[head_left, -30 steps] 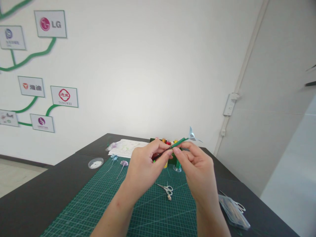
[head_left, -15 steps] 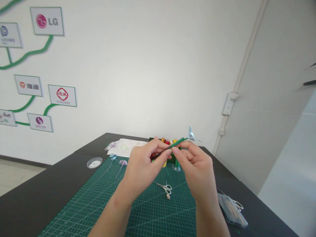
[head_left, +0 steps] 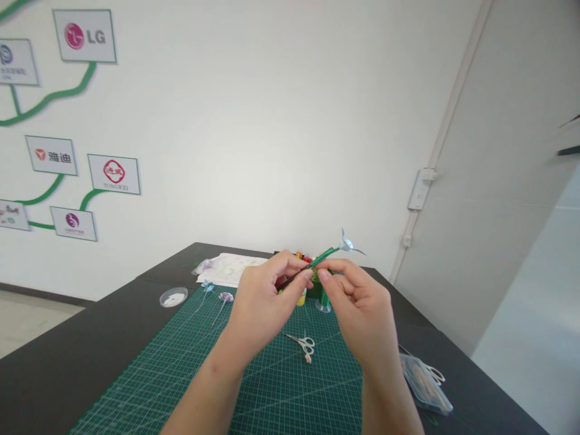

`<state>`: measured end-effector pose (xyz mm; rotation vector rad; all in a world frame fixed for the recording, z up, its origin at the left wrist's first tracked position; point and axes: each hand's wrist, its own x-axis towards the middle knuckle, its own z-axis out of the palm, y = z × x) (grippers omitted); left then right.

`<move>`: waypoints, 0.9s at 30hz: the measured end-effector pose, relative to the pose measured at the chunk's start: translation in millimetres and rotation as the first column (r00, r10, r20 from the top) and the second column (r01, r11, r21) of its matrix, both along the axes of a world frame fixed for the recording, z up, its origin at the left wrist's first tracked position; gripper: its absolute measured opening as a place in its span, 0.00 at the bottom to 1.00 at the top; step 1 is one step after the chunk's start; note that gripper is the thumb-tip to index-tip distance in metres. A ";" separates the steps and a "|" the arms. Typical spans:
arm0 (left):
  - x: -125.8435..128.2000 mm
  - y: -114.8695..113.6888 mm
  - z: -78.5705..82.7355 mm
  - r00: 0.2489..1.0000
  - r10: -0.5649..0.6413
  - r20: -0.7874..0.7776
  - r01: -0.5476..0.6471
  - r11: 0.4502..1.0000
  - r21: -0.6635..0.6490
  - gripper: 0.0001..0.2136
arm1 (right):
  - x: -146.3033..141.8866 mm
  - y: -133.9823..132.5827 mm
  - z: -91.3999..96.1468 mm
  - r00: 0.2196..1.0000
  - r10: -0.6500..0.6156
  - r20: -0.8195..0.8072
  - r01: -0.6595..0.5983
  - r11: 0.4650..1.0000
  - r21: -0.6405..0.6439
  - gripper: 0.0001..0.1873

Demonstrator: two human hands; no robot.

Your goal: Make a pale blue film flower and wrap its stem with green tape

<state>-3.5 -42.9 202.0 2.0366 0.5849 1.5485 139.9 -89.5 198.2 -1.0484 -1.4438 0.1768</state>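
Observation:
My left hand (head_left: 267,290) is closed around a slim rod, dark at its near end and green (head_left: 324,257) further up. A pale blue artificial flower (head_left: 346,244) sits at the tip, its petals spread. My right hand (head_left: 353,296) is closed in a pinch of thumb and forefinger beside the green part; whatever lies between those fingertips is too small to make out. Below the hands, small white-handled scissors (head_left: 304,344) rest on the green cutting mat (head_left: 299,393). A green thread spool (head_left: 324,302) stands behind my right hand, partly covered by it.
A blue flower (head_left: 207,287) and a purple flower (head_left: 226,297) on thin stems lie left on the mat. Nearby are a round clear dish (head_left: 173,296) of white pieces and white paper (head_left: 226,270). A clear plastic box (head_left: 425,383) sits at right; a dark box (head_left: 315,290) holds coloured spools.
The flower at the rod's tip has turned and dipped slightly to the left, showing its petals from another side. Both hands stay in nearly the same place.

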 end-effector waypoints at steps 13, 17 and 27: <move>2.4 7.7 3.2 0.999 -0.001 -0.037 0.001 1.000 -0.017 0.03 | 5.8 6.9 -1.2 1.000 0.006 -0.018 -0.007 0.999 -0.037 0.10; 4.9 10.3 3.3 0.999 -0.006 -0.044 0.005 1.000 -0.008 0.04 | 8.4 7.5 -0.2 1.000 -0.008 -0.012 0.007 0.999 -0.031 0.10; 6.7 10.7 -1.0 0.995 0.090 -0.035 -0.090 0.996 0.024 0.05 | 13.8 4.7 0.1 0.988 -0.073 0.136 0.071 0.997 0.021 0.12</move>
